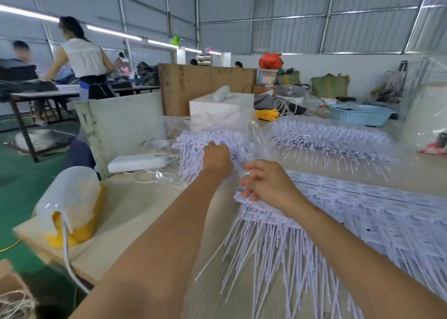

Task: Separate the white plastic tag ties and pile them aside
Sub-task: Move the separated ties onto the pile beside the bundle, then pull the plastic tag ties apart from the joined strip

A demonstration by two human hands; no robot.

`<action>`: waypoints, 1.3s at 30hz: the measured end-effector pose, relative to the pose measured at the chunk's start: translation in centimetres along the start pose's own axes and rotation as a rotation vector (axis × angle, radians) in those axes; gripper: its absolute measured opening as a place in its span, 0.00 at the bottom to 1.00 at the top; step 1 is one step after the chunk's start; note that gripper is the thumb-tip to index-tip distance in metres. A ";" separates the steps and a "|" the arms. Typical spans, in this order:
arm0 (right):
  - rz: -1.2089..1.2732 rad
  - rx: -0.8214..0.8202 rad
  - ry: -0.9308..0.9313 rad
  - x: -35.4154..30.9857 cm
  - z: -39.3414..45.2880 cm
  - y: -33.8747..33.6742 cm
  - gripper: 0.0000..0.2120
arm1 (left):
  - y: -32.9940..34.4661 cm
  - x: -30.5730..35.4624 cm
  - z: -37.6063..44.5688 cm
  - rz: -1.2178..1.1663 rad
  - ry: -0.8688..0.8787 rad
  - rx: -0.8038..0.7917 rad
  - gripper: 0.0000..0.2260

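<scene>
While the left hand (217,157) grips a bunch of tag ties (193,154) beyond the big pile (362,212), the right hand (264,182) pinches that pile's near edge, so most sorting seems left.

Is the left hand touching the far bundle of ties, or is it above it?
Touching. In the head view the left hand is pressed into the far bundle of ties, with its fingers buried among them; no gap shows.

We see two bare forearms, no sleeves on either. Left hand (217,159) & right hand (267,182): no gloves, rings or watch visible.
</scene>
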State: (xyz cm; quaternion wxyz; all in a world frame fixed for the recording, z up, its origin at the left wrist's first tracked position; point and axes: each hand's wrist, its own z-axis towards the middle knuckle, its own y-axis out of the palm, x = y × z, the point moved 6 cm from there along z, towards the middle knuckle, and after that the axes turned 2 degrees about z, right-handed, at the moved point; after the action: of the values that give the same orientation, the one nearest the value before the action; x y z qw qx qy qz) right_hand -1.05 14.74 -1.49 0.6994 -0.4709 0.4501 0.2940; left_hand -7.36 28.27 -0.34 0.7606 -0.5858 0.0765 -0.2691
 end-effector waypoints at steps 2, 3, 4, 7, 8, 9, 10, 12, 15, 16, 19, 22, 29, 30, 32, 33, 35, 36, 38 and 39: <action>0.013 -0.021 -0.002 -0.1 0.1 1.0 0.19 | 0.0 0.0 -0.3 0.059 -0.021 -0.001 0.15; 0.013 -0.027 -0.002 -0.1 0.1 1.3 0.20 | -0.1 0.0 -0.6 0.068 -0.040 0.001 0.16; 0.013 -0.030 0.001 -0.2 0.1 1.5 0.20 | -0.5 -0.1 -1.0 0.066 -0.060 0.008 0.16; 0.013 -0.034 0.017 -0.4 -0.6 1.2 0.17 | -2.5 0.0 -2.8 0.092 -0.100 0.028 0.15; 0.011 -0.034 0.019 -0.5 -0.9 0.7 0.15 | -3.5 0.3 -3.7 0.104 -0.094 0.040 0.13; -0.003 -0.032 0.015 -0.6 -1.4 0.0 0.13 | -4.5 0.7 -4.6 0.108 -0.074 0.060 0.10; -0.025 -0.024 0.005 -0.7 -1.8 -0.9 0.11 | -5.5 1.3 -5.5 0.108 -0.043 0.085 0.06; -0.076 0.002 -0.014 -0.6 -3.1 -3.5 0.09 | -7.2 3.3 -7.7 0.050 0.077 0.103 0.06; -0.191 0.104 -0.023 0.5 -5.6 -8.6 0.09 | -7.0 8.1 -11.2 -0.272 0.392 -0.147 0.07; -0.235 0.143 -0.012 1.1 -6.4 -10.3 0.09 | -6.3 9.8 -12.4 -0.343 0.496 -0.267 0.05; -0.326 0.216 0.062 3.3 -8.9 -14.3 0.08 | -3.8 13.2 -14.2 -0.292 0.653 -0.512 0.09; -0.262 0.249 0.129 4.9 -10.4 -16.0 0.07 | -1.6 14.7 -14.0 -0.185 0.669 -0.650 0.12; -0.295 0.247 0.104 6.1 -11.3 -16.3 0.10 | 0.3 14.6 -12.7 -0.201 0.670 -0.668 0.09; -0.311 0.243 0.090 6.1 -11.3 -16.2 0.10 | 0.2 14.6 -12.6 -0.257 0.674 -0.659 0.09; -0.342 0.240 0.065 5.9 -11.2 -16.1 0.10 | -0.4 14.8 -12.4 -0.394 0.689 -0.611 0.07; -0.339 0.243 0.064 5.9 -11.1 -16.1 0.10 | -0.9 15.0 -12.1 -0.442 0.693 -0.571 0.07; -0.261 0.265 0.097 6.2 -11.0 -16.4 0.10 | -2.0 15.9 -11.6 -0.474 0.713 -0.476 0.08; -0.164 0.280 0.125 6.4 -11.0 -16.5 0.09 | -2.5 16.6 -11.5 -0.483 0.733 -0.442 0.09; 0.085 0.323 0.150 6.6 -11.1 -16.6 0.08 | -3.0 18.2 -11.3 -0.515 0.767 -0.428 0.10; 0.198 0.354 0.142 6.5 -11.2 -16.7 0.09 | -3.1 18.9 -11.2 -0.522 0.770 -0.430 0.10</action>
State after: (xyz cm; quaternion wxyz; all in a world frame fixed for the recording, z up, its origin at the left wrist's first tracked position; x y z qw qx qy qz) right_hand 11.73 -2.09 -2.49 0.7057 -0.3137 0.5867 0.2437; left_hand 2.73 8.85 2.93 0.4469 -0.5870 0.2562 -0.6245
